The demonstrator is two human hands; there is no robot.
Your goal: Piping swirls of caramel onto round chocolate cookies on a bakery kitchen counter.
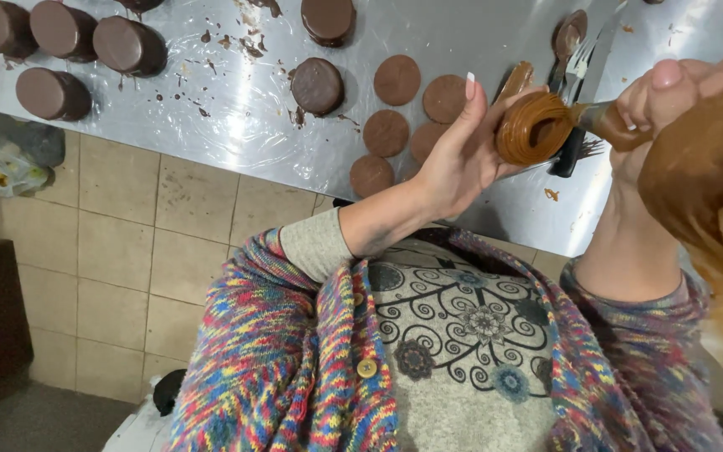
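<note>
My left hand (462, 155) holds a round brown cookie (535, 127) by its edges, tilted up, with a swirl of caramel filling on its face. My right hand (671, 105) squeezes a large piping bag (717, 180) full of caramel filling; its nozzle (600, 119) touches the filling on the cookie. Several bare brown cookies (397, 79) lie on the steel table (236, 117) just left of my left hand.
Chocolate-coated round cakes (130, 45) stand at the table's far left, two more (318, 85) near the middle. A fork and a knife (579, 63) lie behind the held cookie. Chocolate crumbs dot the foil-covered top. Tiled floor below, with a bag (6, 172) at left.
</note>
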